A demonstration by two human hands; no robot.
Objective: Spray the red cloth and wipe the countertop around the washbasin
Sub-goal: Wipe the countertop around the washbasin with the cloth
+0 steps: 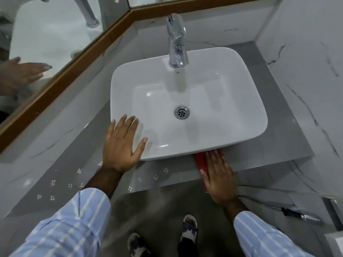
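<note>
A white rectangular washbasin [189,101] sits on a grey countertop [78,175]. The red cloth [200,160] lies flat on the counter's front strip, just below the basin's front rim, right of centre. My right hand [219,177] presses flat on the cloth with fingers pointing toward the basin, covering most of it. My left hand [122,145] hovers spread and empty over the basin's front left corner. No spray bottle is in view.
A chrome tap [176,41] stands at the basin's back rim. A wood-framed mirror [61,75] runs along the left and back walls. Marble wall tiles [306,80] close the right side. A hand shower [297,214] hangs low on the right. My sandalled feet are on the floor.
</note>
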